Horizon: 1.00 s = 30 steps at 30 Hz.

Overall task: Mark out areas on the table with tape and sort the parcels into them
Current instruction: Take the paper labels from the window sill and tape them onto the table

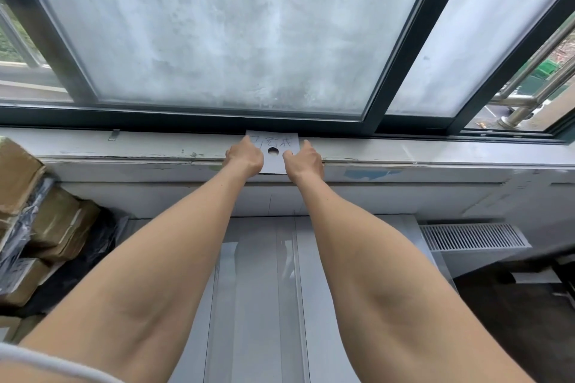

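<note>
A grey card (275,142) with handwritten characters and a round hole lies on the white windowsill (124,146), its lower edge overhanging the sill. My left hand (245,158) holds its left side and my right hand (304,162) its right side. Each index finger stretches along an edge, and my right thumb lies on top of the card. Below my arms is the grey table (258,305) with glossy tape strips (287,258) running lengthwise. Brown cardboard parcels (59,221) and black plastic bags (96,242) are piled at the left.
A frosted sliding window (233,25) with a dark frame rises behind the sill; its right end is open onto a metal railing (516,102). A white vent grille (473,236) sits to the right of the table, with dark floor (513,320) beside it.
</note>
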Each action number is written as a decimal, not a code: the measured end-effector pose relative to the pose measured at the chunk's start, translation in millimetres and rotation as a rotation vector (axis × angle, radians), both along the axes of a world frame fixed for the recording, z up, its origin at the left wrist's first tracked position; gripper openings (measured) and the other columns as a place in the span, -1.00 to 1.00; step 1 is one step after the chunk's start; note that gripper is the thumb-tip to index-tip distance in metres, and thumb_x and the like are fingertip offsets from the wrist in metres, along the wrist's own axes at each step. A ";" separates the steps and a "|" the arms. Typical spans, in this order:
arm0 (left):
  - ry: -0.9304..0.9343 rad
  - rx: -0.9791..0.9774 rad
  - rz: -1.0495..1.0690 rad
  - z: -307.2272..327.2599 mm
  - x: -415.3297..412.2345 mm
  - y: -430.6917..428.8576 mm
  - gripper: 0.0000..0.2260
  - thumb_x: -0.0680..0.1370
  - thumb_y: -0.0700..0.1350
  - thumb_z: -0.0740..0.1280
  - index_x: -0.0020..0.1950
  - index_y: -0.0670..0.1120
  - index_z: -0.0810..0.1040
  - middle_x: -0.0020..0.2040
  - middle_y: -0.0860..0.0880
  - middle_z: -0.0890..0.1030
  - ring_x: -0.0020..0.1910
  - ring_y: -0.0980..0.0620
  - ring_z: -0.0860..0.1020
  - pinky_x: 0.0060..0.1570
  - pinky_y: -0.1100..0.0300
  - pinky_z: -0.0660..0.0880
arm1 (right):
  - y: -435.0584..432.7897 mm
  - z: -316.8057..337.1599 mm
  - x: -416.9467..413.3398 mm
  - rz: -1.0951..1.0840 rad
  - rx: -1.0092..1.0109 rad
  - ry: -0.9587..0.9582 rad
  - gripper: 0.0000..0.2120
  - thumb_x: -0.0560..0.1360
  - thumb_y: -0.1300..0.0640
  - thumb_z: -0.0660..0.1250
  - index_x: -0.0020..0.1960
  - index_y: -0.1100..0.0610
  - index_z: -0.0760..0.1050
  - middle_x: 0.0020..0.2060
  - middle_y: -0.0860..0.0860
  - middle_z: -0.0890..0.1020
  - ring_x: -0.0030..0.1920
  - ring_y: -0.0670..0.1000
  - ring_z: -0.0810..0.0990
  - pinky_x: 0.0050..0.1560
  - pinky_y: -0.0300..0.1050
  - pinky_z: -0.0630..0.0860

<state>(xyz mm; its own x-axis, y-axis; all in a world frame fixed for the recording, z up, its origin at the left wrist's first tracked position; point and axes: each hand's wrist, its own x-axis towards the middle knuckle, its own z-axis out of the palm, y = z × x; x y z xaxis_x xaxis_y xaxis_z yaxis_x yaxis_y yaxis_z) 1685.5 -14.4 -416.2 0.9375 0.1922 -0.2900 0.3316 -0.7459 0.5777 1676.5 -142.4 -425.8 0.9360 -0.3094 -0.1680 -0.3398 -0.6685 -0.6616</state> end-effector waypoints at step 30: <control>0.150 0.124 0.539 -44.4 -108.5 99.6 -0.74 0.56 -0.19 0.20 0.19 -0.21 0.56 0.17 -0.18 0.61 0.12 -0.19 0.58 0.01 0.09 0.47 | 87.2 -69.2 -113.1 0.081 0.070 -0.099 -0.58 0.66 -0.09 0.03 0.00 0.19 0.52 -0.03 0.14 0.64 -0.01 0.20 0.57 -0.16 -0.05 0.35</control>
<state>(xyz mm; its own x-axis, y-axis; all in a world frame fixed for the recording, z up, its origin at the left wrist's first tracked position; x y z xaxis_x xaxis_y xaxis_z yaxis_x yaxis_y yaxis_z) 1577.0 85.2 -460.5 0.6477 0.6734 -0.3565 0.7556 -0.5078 0.4138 1563.4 -55.3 -495.0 0.9703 -0.2234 -0.0926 -0.2179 -0.6422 -0.7349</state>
